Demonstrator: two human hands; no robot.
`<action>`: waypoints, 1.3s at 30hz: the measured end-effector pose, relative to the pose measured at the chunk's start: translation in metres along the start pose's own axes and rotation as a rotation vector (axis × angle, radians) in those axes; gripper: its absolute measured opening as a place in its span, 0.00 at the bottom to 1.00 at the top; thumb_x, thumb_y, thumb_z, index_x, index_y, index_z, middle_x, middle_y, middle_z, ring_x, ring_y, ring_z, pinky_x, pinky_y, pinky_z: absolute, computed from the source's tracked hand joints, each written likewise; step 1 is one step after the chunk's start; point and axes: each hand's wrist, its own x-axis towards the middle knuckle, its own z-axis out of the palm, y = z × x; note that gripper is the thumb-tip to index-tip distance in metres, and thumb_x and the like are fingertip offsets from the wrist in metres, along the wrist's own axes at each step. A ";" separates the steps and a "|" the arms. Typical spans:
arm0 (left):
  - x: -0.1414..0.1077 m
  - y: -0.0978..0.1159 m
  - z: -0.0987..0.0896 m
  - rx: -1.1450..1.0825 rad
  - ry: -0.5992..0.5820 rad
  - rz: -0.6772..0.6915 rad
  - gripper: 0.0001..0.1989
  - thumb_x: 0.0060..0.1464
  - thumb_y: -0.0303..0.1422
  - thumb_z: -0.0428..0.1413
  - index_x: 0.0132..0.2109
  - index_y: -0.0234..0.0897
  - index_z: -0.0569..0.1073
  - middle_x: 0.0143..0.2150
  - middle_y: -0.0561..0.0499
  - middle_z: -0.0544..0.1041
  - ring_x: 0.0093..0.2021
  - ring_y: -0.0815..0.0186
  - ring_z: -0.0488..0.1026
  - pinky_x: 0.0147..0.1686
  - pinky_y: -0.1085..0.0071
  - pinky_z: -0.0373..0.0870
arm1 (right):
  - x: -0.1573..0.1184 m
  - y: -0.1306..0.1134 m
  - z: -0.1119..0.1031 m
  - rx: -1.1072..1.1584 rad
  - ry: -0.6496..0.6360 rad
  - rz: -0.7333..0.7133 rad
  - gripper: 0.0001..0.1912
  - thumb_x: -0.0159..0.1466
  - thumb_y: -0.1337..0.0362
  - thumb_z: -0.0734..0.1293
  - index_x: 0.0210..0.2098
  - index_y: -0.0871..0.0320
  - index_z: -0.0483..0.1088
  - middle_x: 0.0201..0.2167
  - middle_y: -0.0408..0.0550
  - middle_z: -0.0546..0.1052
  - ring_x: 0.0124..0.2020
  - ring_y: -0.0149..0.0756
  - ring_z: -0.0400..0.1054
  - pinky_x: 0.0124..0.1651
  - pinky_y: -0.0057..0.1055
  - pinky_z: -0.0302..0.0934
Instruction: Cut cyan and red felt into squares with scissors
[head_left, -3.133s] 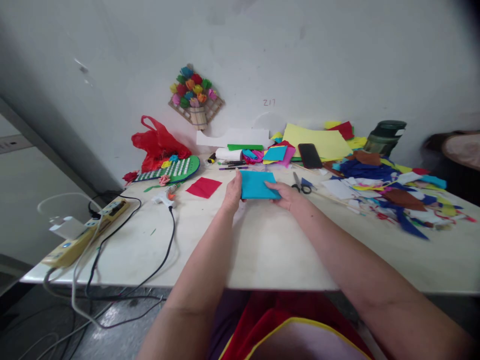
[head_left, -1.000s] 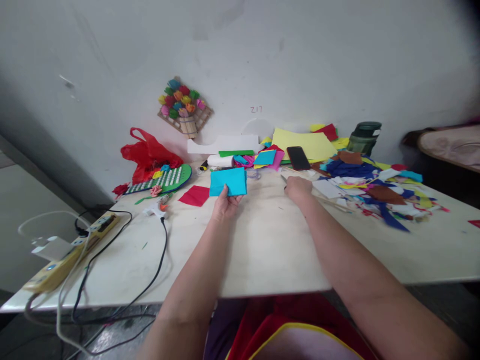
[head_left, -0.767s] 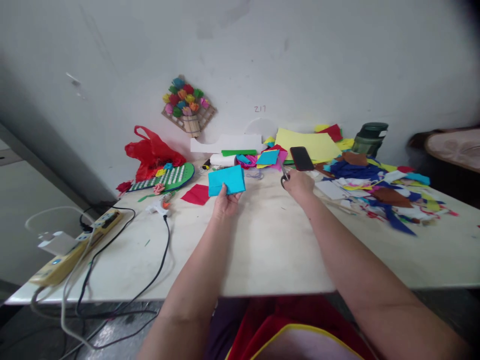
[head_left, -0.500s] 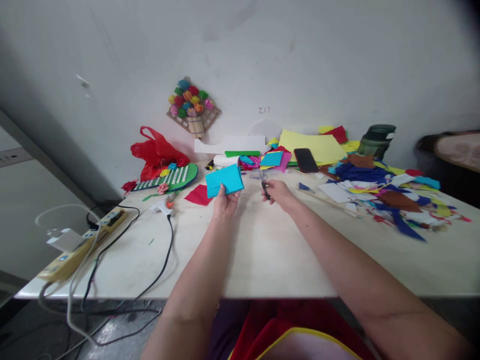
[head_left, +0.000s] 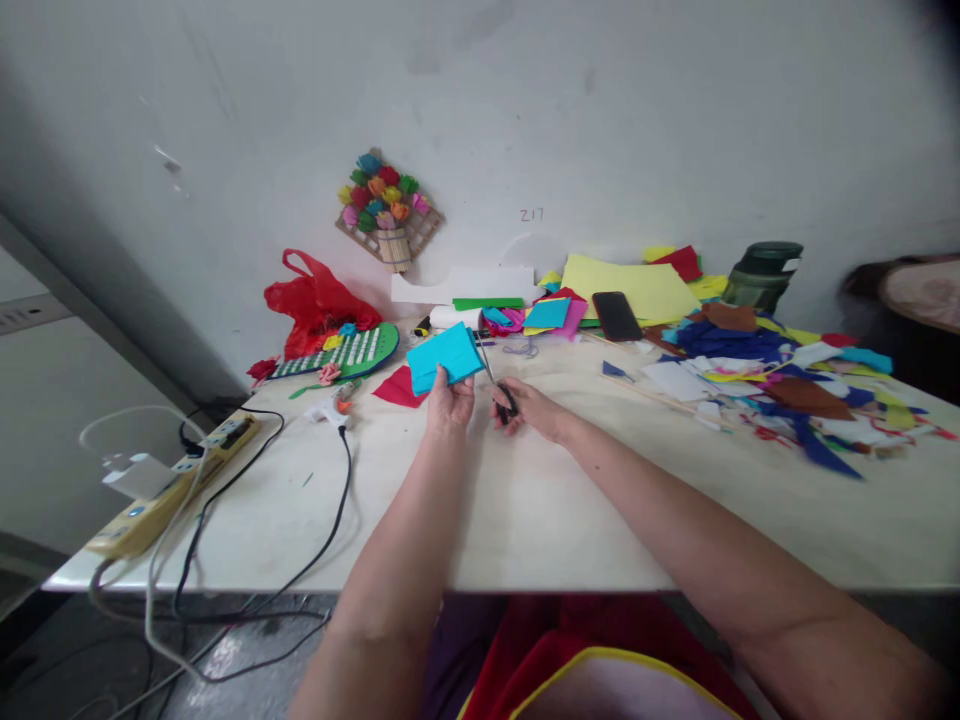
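Observation:
My left hand pinches a folded piece of bright blue paper by its lower edge, thumb in front, above the table. In my right hand is a pair of scissors with black handles. Its blades point up and left, beside the right edge of the blue paper; whether they touch it I cannot tell. A red paper piece lies on the table left of my left hand. Behind the hands lie several coloured papers, with a blue sheet on top.
A glue gun with a black cord and a power strip lie at left. A phone rests at the back on yellow sheets. Paper scraps and a green bottle stand right. A red bag sits back left.
My right hand has brought the scissors left and slightly nearer to me, up beside the blue paper. The blue paper has tilted a little in my left hand.

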 end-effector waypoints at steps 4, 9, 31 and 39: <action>0.001 0.000 0.000 -0.001 0.048 0.016 0.16 0.61 0.32 0.44 0.54 0.34 0.65 0.45 0.44 0.76 0.43 0.69 0.75 0.39 0.76 0.72 | 0.000 0.002 0.001 -0.007 -0.025 -0.014 0.10 0.59 0.57 0.62 0.33 0.56 0.60 0.25 0.40 0.70 0.21 0.26 0.66 0.19 0.20 0.61; 0.002 -0.001 -0.001 0.052 -0.008 -0.007 0.18 0.62 0.36 0.41 0.55 0.35 0.65 0.48 0.43 0.74 0.47 0.66 0.73 0.45 0.70 0.71 | 0.000 0.001 0.001 -0.028 -0.002 -0.001 0.07 0.58 0.60 0.63 0.31 0.56 0.60 0.23 0.38 0.69 0.20 0.25 0.65 0.19 0.19 0.60; 0.000 0.000 -0.003 0.046 -0.084 -0.087 0.21 0.61 0.39 0.41 0.57 0.36 0.61 0.53 0.38 0.70 0.51 0.57 0.70 0.45 0.57 0.70 | 0.001 0.005 0.004 -0.198 0.084 -0.012 0.12 0.56 0.55 0.64 0.35 0.55 0.63 0.22 0.39 0.68 0.17 0.25 0.64 0.13 0.17 0.54; -0.003 0.001 -0.001 0.048 -0.073 -0.115 0.22 0.61 0.39 0.40 0.58 0.34 0.61 0.54 0.35 0.69 0.50 0.58 0.70 0.44 0.61 0.72 | 0.003 0.008 0.005 -0.496 0.221 -0.122 0.11 0.55 0.55 0.64 0.36 0.52 0.65 0.19 0.38 0.67 0.19 0.28 0.62 0.17 0.21 0.51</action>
